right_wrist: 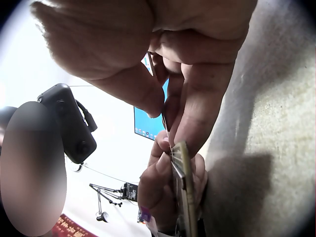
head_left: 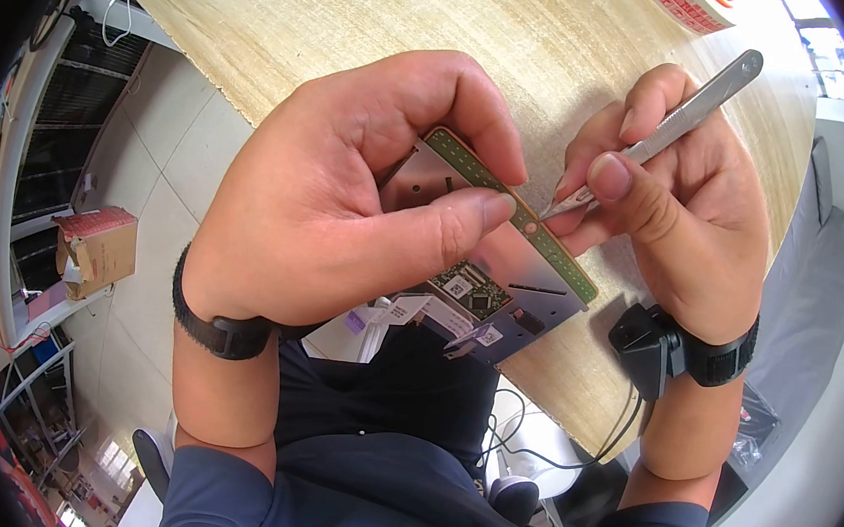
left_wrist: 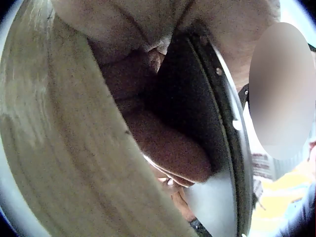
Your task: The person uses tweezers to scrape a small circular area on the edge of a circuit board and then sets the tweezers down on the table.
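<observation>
My left hand (head_left: 339,176) grips a flat metal-backed panel (head_left: 518,257) at its edge, thumb across the face and fingers curled behind. A green circuit strip (head_left: 571,263) runs along the panel's upper edge, and a small green board (head_left: 485,291) with white flex tabs (head_left: 413,310) sits near its lower side. Between thumb and fingers, my right hand (head_left: 698,202) pinches a slim metal scalpel (head_left: 702,105). Its tip meets the strip's outer edge, close to my left thumb. In the right wrist view the panel (right_wrist: 187,197) appears edge-on; the left wrist view shows its dark underside (left_wrist: 185,98).
Under both hands lies a wooden table (head_left: 363,17). A red-and-white printed item (head_left: 690,8) lies at its far right edge. A black cable (head_left: 565,465) hangs from the right wrist camera (head_left: 648,344). Left on a low shelf stands a cardboard box (head_left: 97,250).
</observation>
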### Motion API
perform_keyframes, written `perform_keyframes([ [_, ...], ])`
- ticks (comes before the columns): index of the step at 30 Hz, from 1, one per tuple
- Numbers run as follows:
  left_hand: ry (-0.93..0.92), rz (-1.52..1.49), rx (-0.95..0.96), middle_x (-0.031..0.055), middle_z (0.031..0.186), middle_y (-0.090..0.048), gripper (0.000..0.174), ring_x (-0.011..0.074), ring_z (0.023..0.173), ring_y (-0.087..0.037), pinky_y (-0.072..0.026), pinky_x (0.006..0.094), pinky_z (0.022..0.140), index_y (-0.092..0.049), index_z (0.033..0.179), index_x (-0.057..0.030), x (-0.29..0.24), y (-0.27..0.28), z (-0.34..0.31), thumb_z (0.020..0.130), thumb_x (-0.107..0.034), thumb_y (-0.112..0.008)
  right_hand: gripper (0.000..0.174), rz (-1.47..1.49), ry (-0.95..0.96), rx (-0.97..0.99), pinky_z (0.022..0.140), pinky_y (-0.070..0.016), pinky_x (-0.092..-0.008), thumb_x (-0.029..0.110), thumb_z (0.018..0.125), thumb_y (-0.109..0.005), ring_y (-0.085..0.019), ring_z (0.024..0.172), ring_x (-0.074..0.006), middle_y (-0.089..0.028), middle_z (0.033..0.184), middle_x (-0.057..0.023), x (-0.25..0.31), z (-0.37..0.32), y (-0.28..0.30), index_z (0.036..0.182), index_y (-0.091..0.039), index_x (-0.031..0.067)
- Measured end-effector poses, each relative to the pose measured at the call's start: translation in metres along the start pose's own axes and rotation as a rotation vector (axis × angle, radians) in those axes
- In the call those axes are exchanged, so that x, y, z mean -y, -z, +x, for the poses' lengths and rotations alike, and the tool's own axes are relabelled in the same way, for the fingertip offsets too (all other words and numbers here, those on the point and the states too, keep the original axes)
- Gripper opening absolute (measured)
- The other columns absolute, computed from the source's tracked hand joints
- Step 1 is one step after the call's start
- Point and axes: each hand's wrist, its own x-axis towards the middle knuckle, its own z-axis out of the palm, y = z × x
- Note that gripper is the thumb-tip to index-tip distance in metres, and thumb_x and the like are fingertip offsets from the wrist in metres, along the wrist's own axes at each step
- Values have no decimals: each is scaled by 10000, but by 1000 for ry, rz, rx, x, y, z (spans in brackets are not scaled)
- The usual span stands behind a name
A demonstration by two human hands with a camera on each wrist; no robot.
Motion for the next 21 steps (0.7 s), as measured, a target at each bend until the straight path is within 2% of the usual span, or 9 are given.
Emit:
perform_keyframes([
  [9,4,1,-7,12,868,-521,209,-4,582,-472,-350,129,489,-558,953,20,0,-1,0,780,15,-674,250,7,-22,26,586,-569,-214,66,882,-617,-677,692,-199,-600,851,-177,0,1,1,973,-386,40],
  [21,2,15,18,8,877,-520,208,-8,589,-467,-346,128,499,-547,963,17,0,1,0,792,13,-666,233,22,-4,-31,570,-568,-220,78,889,-606,-676,691,-214,-594,860,-182,1,0,-3,989,-399,39],
])
